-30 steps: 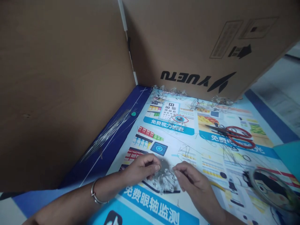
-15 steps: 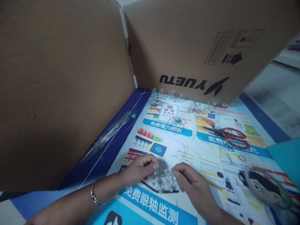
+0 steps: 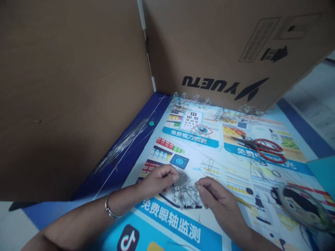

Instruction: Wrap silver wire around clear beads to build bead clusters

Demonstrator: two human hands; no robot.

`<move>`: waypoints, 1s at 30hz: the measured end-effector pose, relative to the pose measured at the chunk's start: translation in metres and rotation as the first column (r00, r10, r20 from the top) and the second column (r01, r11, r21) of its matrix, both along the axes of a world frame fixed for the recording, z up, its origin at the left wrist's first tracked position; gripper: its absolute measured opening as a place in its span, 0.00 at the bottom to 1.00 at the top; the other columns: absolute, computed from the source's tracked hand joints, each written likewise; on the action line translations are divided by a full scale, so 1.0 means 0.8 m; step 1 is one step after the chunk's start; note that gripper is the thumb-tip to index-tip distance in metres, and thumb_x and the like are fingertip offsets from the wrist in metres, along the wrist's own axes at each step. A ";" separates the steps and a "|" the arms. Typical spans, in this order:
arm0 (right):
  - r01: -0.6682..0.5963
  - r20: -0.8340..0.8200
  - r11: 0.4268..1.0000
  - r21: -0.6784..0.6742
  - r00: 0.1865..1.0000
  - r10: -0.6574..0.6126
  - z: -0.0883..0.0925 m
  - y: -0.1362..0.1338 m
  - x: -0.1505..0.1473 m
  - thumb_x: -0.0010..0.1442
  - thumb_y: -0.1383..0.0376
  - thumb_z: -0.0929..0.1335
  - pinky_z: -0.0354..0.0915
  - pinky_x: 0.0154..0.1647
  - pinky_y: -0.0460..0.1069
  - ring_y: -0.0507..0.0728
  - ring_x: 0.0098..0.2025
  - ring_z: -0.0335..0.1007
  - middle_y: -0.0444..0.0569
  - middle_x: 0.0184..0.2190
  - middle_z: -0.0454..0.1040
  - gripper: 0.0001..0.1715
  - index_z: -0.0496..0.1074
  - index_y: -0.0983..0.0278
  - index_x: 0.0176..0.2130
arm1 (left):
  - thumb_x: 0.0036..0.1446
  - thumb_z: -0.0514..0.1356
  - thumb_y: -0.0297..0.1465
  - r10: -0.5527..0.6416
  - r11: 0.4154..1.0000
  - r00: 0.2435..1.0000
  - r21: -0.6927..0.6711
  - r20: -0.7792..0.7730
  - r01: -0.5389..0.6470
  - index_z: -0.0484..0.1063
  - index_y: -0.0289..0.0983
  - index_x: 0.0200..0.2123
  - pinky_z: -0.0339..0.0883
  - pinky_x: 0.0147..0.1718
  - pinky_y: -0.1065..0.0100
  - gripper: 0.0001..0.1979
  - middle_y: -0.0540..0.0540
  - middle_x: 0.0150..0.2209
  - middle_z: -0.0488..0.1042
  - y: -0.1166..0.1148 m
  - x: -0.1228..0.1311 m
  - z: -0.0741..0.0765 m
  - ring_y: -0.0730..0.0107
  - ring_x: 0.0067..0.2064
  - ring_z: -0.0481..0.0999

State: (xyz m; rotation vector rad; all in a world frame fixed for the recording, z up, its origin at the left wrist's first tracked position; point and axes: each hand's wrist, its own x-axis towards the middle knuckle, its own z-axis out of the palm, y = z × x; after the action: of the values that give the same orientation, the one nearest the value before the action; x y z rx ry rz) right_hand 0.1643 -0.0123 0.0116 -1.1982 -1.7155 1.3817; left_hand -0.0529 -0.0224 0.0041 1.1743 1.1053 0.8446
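Both my hands rest low in the middle of a printed blue poster mat [image 3: 235, 164]. My left hand [image 3: 159, 179], with a metal bangle on the wrist, has its fingers curled and pinched on a small cluster of clear beads and thin wires [image 3: 184, 193]. My right hand [image 3: 213, 193] is closed in a pinch at the cluster's right side, fingertips touching the wires. What exactly each fingertip grips is too fine to make out.
Red-handled scissors [image 3: 267, 150] lie at the right. A bundle of thin metal wires [image 3: 123, 144] lies along the left cardboard wall [image 3: 65, 90]. More clear bead pieces [image 3: 193, 100] line the back cardboard [image 3: 222, 48]. A round clear lid [image 3: 303, 207] sits at the right edge.
Only the view has shifted slightly. Both hands stay pinched at the bead and wire cluster in the same spot.
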 end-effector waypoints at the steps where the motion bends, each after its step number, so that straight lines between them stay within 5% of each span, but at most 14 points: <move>1: 0.000 -0.001 1.000 0.002 1.000 0.000 0.000 0.000 0.000 0.61 0.54 0.62 0.57 0.23 0.46 0.52 0.22 0.57 0.42 0.19 0.61 0.14 0.68 0.60 0.31 | 0.57 0.57 0.41 0.000 1.000 1.000 0.002 0.008 0.000 0.65 0.35 0.30 0.56 0.20 0.77 0.14 0.56 0.18 0.61 0.000 -0.001 0.000 0.80 0.19 0.60; 12: 0.025 -0.055 0.998 -0.065 0.998 -0.028 -0.005 -0.001 0.002 0.61 0.53 0.62 0.58 0.23 0.46 0.51 0.22 0.58 0.41 0.20 0.62 0.15 0.68 0.61 0.34 | 0.52 0.63 0.35 -0.039 0.998 0.974 -0.036 0.223 0.048 0.70 0.35 0.33 0.60 0.31 0.72 0.09 0.49 0.28 0.70 0.004 -0.009 0.009 0.73 0.30 0.68; 30: 0.040 -0.116 0.995 -0.087 0.992 -0.050 -0.004 0.001 0.001 0.62 0.55 0.63 0.59 0.24 0.45 0.51 0.22 0.59 0.40 0.20 0.62 0.13 0.67 0.61 0.34 | 0.57 0.58 0.36 -0.102 0.993 0.992 0.075 0.076 0.096 0.69 0.36 0.37 0.59 0.35 0.70 0.09 0.48 0.33 0.68 0.003 -0.008 0.015 0.70 0.35 0.66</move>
State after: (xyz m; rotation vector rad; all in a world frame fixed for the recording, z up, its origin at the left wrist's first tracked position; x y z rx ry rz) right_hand 0.1653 -0.0118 0.0085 -1.1698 -1.5533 1.4807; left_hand -0.0595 -0.0198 0.0163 1.2340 0.9512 0.8518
